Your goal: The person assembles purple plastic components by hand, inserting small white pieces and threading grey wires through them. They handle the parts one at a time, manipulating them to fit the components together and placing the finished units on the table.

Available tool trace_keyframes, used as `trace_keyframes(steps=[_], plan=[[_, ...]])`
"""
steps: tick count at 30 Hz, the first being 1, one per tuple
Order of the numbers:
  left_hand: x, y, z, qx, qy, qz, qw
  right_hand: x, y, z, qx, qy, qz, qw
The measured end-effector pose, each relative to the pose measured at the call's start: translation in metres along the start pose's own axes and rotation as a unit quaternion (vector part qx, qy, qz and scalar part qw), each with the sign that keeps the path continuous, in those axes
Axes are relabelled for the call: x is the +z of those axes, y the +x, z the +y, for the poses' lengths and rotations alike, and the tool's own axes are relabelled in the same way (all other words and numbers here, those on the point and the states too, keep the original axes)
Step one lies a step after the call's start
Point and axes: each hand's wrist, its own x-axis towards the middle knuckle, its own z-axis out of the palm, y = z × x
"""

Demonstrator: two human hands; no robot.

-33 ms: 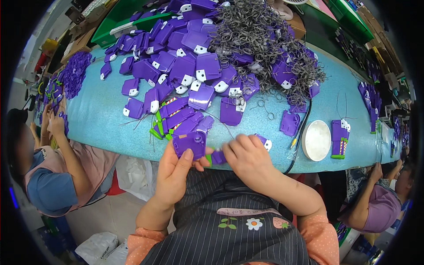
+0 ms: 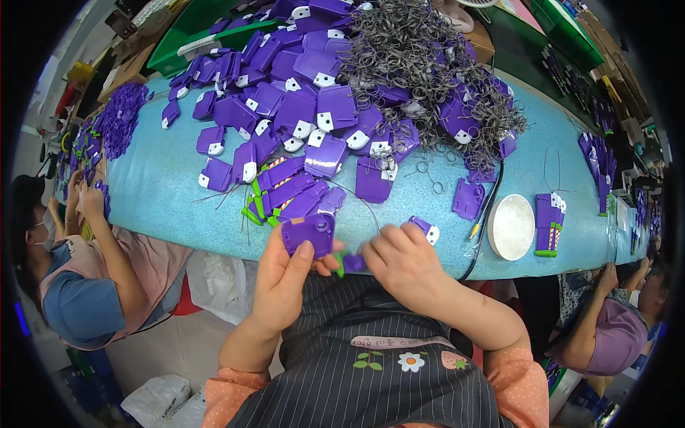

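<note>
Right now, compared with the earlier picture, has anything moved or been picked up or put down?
Nothing has visibly changed. The left hand holds the purple plastic piece as before, the right hand is at the small purple and green part beside it, and the heap of purple pieces, the tangle of wire springs and the white round lid lie where they were.

Smooth purple plastic shell (image 2: 308,234); matt turquoise tabletop (image 2: 164,192); grey wire springs (image 2: 417,50).
</note>
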Motion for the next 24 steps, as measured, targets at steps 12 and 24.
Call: trace_keyframes(steps=[12,24], plan=[[0.039,0.0,-0.017,-0.065,0.074,-0.159,0.982,-0.009,-0.031,-0.017,0.118,0.05,0.287,0.949],[0.047,-0.026,-0.041,-0.174,0.085,-0.224,0.955,-0.012,-0.029,0.018,0.409,0.761,0.111,0.49]])
